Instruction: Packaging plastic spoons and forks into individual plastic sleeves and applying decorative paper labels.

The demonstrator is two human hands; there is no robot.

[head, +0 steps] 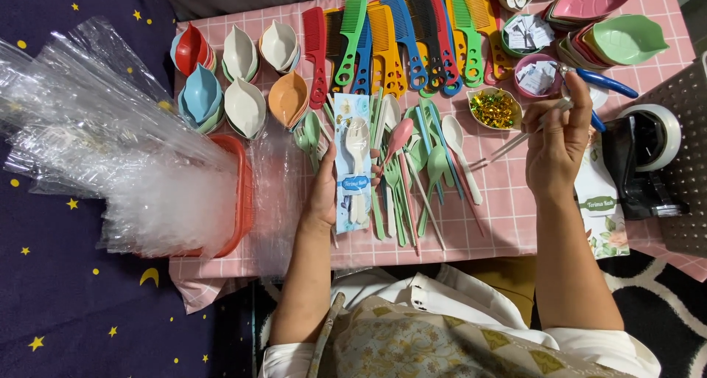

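- The red plastic basket (239,194) at your left is heaped with clear cellophane bags (110,149).
- Two small round bowls (536,74) contain folded paper slips; an oval one (495,108) contains gold foil bits.
- Your left hand (322,194) grips the clear packet with white spoon and blue card (353,164).
- Your right hand (557,146) pinches pale chopsticks (515,138), well right of the packet.

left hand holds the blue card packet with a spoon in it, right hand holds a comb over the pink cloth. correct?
Not quite. The head view shows the right hand pinching pale chopsticks, not a comb; the combs lie in a row further back. The left hand does hold the blue card packet with a spoon.
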